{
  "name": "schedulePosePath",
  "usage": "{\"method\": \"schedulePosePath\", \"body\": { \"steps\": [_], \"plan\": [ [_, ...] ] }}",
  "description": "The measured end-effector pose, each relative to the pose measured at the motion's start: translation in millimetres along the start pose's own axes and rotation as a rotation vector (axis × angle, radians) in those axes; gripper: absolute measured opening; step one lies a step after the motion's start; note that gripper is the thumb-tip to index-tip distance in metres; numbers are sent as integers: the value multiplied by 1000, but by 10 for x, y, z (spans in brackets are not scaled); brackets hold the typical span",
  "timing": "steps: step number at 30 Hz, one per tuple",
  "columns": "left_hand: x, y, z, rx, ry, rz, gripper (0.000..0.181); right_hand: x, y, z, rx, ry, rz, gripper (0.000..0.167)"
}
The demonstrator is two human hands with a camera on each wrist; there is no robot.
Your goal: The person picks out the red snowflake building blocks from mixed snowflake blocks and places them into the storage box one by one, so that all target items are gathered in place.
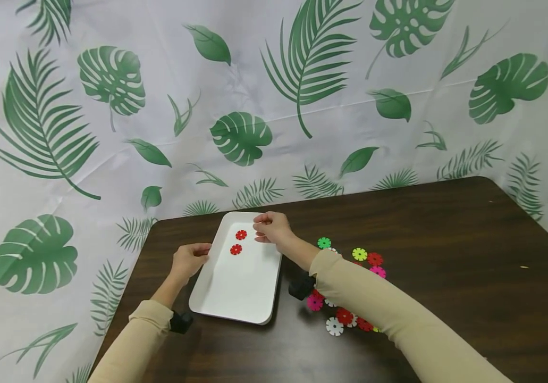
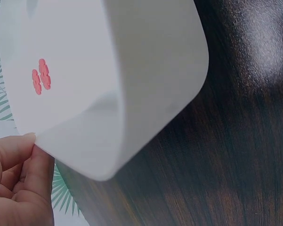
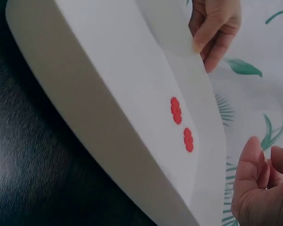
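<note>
Left hand [image 1: 190, 259] grips the tray [image 1: 235, 290]: its thumb presses on the rim and its other fingers curl beneath, as the left wrist view shows. Right hand [image 1: 275, 230] hovers over the tray's far corner on its own side, fingers loosely bent, thumb and forefinger apart. It looks released, with nothing seen between the fingertips, though from the head view a small white piece there would be hard to make out.

The tray is white and shallow, set between the two hands on the dark table [image 1: 446, 239], its near end reaching closer to the person than either hand. Inside it lie two red discs [image 1: 236, 249], notched round the edge, one just beyond the other. Both are between the hands, just left of the right fingertips.

Below and beside the right forearm more discs are scattered on the table: a green disc [image 1: 323, 242] and a yellow disc [image 1: 359, 254] on the arm's far side, with red and pink ones near them; a pink disc [image 1: 315, 301] and a white disc [image 1: 334, 326] on its near side, among other red and white ones. The sleeve [image 1: 374, 300] hides part of the group. Each wrist wears a black device [image 1: 301, 286]. Beyond both hands hangs a white cloth [image 1: 168, 175] printed with green leaves.
</note>
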State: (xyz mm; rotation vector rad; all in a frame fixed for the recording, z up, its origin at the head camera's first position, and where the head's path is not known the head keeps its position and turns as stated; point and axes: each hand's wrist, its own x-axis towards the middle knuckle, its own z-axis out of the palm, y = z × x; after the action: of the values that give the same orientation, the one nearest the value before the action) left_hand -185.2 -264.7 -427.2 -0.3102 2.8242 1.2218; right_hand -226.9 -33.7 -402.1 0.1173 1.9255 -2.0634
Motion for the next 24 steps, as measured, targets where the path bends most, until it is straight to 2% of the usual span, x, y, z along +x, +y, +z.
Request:
{"method": "schedulePosePath", "body": {
  "steps": [10, 18, 24],
  "plan": [
    [21, 6, -32, 6, -8, 1, 29, -79, -72, -347, 23, -26, -37, 26],
    [37, 42, -50, 13, -12, -11, 29, -200, -133, -750, 0, -12, -59, 28],
    [50, 48, -51, 26, -11, -5, 28, -285, -90, -1075, -10, 5, -66, 31]
  ]
}}
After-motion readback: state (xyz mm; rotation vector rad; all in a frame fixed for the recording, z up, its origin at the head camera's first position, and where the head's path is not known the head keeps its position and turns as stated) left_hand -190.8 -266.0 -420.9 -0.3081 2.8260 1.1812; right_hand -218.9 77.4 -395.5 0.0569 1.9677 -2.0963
